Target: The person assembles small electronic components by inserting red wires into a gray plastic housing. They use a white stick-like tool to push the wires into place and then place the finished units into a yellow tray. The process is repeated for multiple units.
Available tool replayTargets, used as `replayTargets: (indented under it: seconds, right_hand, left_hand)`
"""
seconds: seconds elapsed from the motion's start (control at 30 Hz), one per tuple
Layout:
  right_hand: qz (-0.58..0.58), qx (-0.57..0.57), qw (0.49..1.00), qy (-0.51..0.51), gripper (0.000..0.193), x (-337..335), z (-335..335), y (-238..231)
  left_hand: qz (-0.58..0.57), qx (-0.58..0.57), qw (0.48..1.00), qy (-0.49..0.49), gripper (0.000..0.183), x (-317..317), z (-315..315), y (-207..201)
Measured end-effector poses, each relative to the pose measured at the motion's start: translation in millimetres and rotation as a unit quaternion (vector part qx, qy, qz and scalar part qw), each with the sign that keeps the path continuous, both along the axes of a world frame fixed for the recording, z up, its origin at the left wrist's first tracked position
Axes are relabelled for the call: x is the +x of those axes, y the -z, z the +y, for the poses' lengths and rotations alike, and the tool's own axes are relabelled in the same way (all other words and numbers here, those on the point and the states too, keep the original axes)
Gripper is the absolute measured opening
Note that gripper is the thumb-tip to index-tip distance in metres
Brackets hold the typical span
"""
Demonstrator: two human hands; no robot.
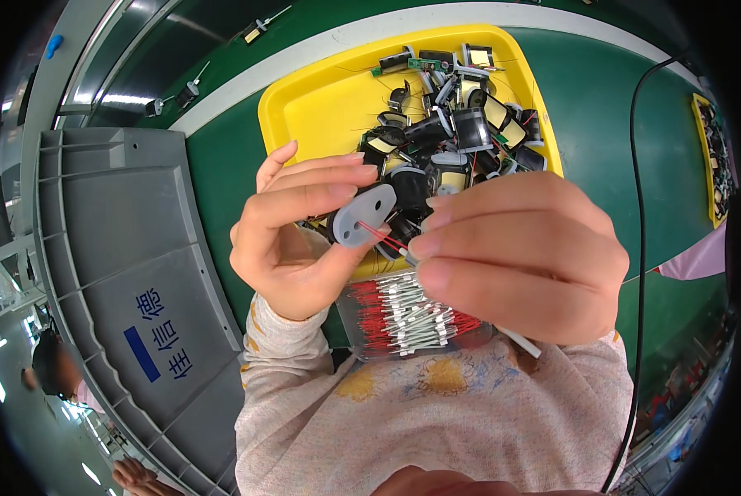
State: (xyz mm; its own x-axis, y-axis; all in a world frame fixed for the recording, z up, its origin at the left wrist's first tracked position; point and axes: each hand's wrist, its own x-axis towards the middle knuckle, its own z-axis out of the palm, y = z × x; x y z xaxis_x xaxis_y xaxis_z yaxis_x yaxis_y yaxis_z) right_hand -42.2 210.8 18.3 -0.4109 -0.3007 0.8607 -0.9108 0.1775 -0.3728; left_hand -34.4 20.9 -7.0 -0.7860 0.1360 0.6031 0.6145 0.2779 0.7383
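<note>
My left hand [292, 227] holds a small black electronic part with a grey oval end cap [356, 221], gripped between thumb and fingers. Holes show in the cap, which faces my right hand. Thin red wires [376, 233] run from one hole to the fingertips of my right hand [532, 256]. Those fingers pinch the wires near a short white and grey end, mostly covered by the fingertips. Just below both hands, a clear plastic box [354, 347] holds many red wires with whitish ends [412, 310].
Behind my hands a yellow tray [304, 116] holds a heap of similar black parts. To the left stands a large grey crate [131, 248]. A black cable [638, 207] crosses the green table [594, 124] at the right. Another yellow tray [708, 165] is at far right.
</note>
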Motion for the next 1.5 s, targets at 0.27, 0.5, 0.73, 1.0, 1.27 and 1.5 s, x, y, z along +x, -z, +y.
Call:
replayTargets:
  seconds: [0.27,0.5,0.73,1.0,1.27,1.5]
  right_hand:
    - [-0.029,-0.043,0.999,0.008,0.019,7,-7,-1]
    - [-0.054,-0.016,0.998,-0.022,0.022,2,3,-2]
    - [-0.045,-0.011,0.999,0.003,0.021,4,0,-2]
    - [-0.037,-0.032,0.998,0.026,0.019,8,-5,-4]
    - [-0.030,-0.037,0.998,0.040,0.017,10,-9,-2]
    - [-0.034,-0.039,0.998,0.036,0.017,12,-10,-3]
  left_hand:
    - [-0.027,0.020,0.999,0.015,0.038,2,0,-3]
    - [-0.020,0.044,0.998,0.026,0.039,2,-1,1]
    - [-0.003,0.045,0.998,0.033,0.039,1,-2,0]
    - [0.001,0.048,0.999,0.018,0.038,1,-1,0]
    - [0.010,0.027,1.000,0.000,0.036,1,-1,-2]
    - [0.014,0.011,1.000,-0.014,0.036,2,-1,-2]
